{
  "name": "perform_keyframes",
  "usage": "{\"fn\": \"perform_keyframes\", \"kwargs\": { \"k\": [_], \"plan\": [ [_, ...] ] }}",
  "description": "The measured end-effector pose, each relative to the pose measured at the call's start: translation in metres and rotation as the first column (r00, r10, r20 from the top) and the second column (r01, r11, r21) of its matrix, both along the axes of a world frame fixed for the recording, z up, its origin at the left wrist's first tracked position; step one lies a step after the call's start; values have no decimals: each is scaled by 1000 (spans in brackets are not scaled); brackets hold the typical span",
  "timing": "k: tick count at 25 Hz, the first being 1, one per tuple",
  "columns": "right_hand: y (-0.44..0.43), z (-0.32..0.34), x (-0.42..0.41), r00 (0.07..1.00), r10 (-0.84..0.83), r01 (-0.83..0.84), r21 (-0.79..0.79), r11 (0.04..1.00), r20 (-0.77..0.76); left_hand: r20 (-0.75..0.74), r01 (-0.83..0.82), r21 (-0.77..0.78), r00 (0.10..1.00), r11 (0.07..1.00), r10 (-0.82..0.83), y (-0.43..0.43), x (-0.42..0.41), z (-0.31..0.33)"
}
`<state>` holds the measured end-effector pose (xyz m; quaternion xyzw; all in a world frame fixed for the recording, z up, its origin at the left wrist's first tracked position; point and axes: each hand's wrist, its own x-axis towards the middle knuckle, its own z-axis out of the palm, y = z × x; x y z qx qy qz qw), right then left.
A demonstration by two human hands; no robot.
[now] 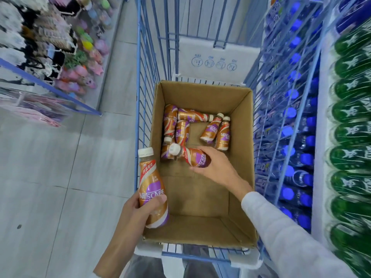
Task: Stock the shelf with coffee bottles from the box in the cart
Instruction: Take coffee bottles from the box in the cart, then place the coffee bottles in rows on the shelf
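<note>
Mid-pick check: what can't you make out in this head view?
Head view only.
- Count of bottles in the box: they overlap, and the right hand and its gripped bottle cover some.
- Labels on the green bottles: blurred.
- Coffee shelf slot: outside the frame.

My left hand (138, 211), forearm bare, grips the upright bottle (150, 183) low on its body; my right hand (215, 166), arm in a pale sleeve (285, 233), reaches forward, fingers (210, 152) curled round the lying bottle (195, 159)

rows of green bottles (349, 135) and blue-capped bottles (306, 159) line the right of the aisle; pastel soft toys (88, 63) crowd the left, above grey floor tiles (60, 177).
</note>
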<state>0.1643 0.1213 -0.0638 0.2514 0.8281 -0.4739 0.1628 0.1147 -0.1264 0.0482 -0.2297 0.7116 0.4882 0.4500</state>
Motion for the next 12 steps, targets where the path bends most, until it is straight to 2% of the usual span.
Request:
{"fn": "perform_keyframes", "kwargs": {
  "k": [2,4,8,12],
  "plan": [
    [-16,52,24,964,-262,253,-135,958,-52,-48,9,50,999,999,-7,2,6,29],
    [-31,105,45,894,-442,410,-266,873,-75,-89,14,92,996,996,-5,5,16,56],
    [-55,193,86,735,-667,540,-492,682,-118,-170,87,205,984,975,-52,21,38,111],
    [-83,257,127,611,-779,615,-533,581,-144,-233,271,310,951,911,-203,30,61,155]
  ]
}}
